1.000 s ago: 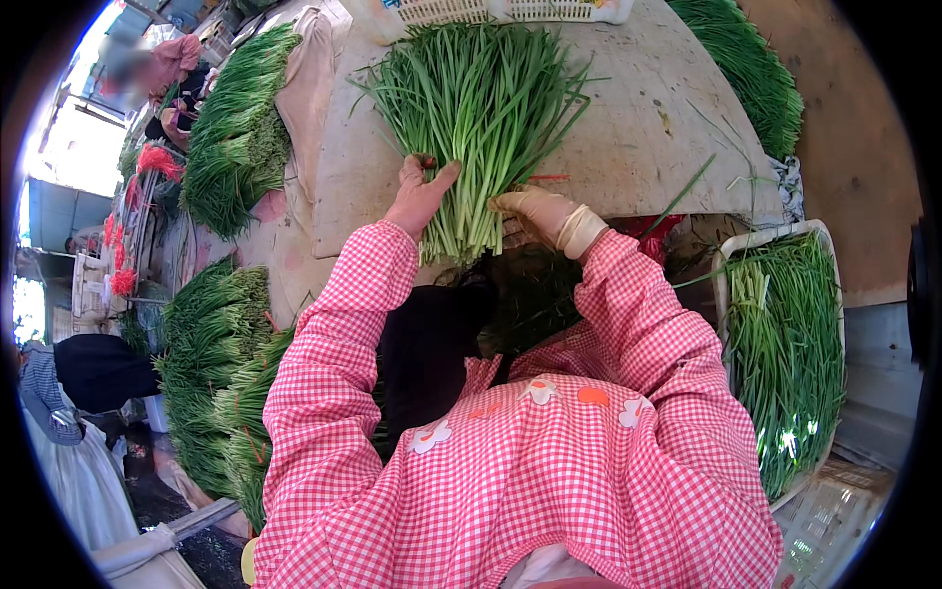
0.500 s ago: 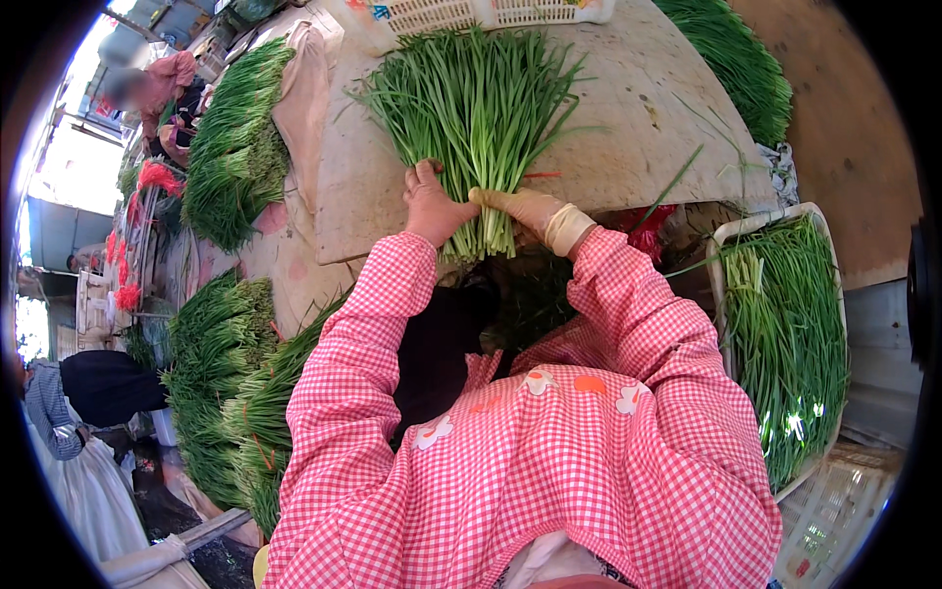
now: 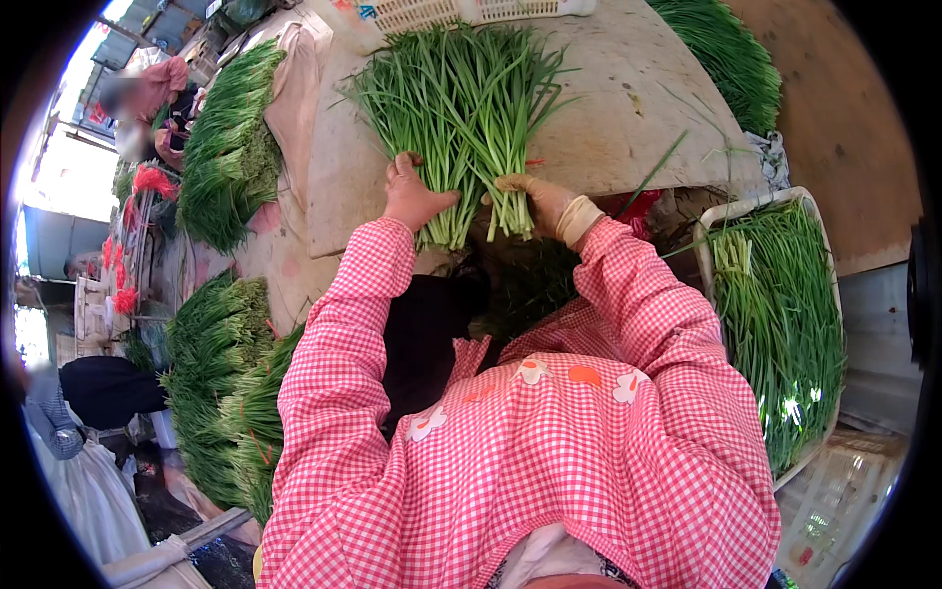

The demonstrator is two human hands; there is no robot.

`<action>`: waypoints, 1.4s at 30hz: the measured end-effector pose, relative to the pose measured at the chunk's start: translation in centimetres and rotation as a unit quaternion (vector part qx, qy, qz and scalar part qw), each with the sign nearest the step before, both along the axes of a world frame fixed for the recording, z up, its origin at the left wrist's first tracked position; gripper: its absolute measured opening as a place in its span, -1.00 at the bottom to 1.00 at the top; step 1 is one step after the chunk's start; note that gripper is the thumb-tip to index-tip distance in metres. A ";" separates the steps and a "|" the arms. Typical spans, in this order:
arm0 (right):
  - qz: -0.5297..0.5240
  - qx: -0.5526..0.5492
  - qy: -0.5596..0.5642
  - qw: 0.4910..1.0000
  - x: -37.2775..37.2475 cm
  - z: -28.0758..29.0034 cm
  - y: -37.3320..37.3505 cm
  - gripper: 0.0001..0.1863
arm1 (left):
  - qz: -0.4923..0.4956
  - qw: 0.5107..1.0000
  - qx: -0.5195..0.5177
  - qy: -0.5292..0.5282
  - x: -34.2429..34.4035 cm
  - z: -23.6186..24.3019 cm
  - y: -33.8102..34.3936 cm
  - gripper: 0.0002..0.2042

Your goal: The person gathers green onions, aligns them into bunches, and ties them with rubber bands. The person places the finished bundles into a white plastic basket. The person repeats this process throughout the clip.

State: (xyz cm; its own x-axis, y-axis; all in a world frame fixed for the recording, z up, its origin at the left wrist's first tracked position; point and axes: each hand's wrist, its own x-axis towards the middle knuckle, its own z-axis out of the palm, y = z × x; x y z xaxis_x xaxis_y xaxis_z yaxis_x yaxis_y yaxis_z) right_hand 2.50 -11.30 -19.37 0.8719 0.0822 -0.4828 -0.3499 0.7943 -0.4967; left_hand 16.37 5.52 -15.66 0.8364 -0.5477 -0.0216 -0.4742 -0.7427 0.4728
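A bunch of long green chives [image 3: 432, 108] lies fanned on the pale board [image 3: 648, 118], its white-green stem ends split into two portions at the board's near edge. My left hand [image 3: 417, 191], bare, is closed around the left portion, thumb across the stalks. My right hand [image 3: 540, 204], in a tan glove with a light band at the wrist, grips the right portion near its cut ends. A small red strip [image 3: 535, 162] lies beside the bunch, just above my right hand.
A white basket [image 3: 481, 12] sits beyond the bunch. Piles of chives [image 3: 226, 137] line the left, more [image 3: 711, 69] at the upper right. A filled crate [image 3: 775, 334] stands at my right. A co-worker in pink [image 3: 162, 88] and another person [image 3: 98, 388] are at the far left.
My right hand first moved in toward the left, then drew back right with part of the stalks, opening a gap in the bunch. My left hand stays on the left stalks.
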 end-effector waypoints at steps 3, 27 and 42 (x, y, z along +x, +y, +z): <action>0.018 0.031 -0.003 0.999 -0.3 0.8 0.3 -0.70 | 0.010 0.997 0.057 0.056 0.3 2.1 -0.6 -0.06; -0.126 -0.154 -0.110 0.974 -2.6 5.0 -7.6 -0.66 | 0.145 0.969 0.188 -0.068 -5.3 1.4 -4.5 0.02; 0.087 -0.797 0.274 0.531 -8.8 7.8 -12.9 -0.42 | 0.132 0.973 0.160 -0.099 -5.2 0.9 -4.5 -0.09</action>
State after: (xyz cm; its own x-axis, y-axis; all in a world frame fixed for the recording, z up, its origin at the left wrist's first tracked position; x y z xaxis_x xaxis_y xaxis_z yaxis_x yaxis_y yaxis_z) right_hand -6.34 -24.20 -11.58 0.6112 -0.7551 -0.2373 -0.7877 -0.5508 -0.2762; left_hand 11.20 1.03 -14.80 0.9523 -0.3045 0.0201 -0.3047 -0.9453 0.1167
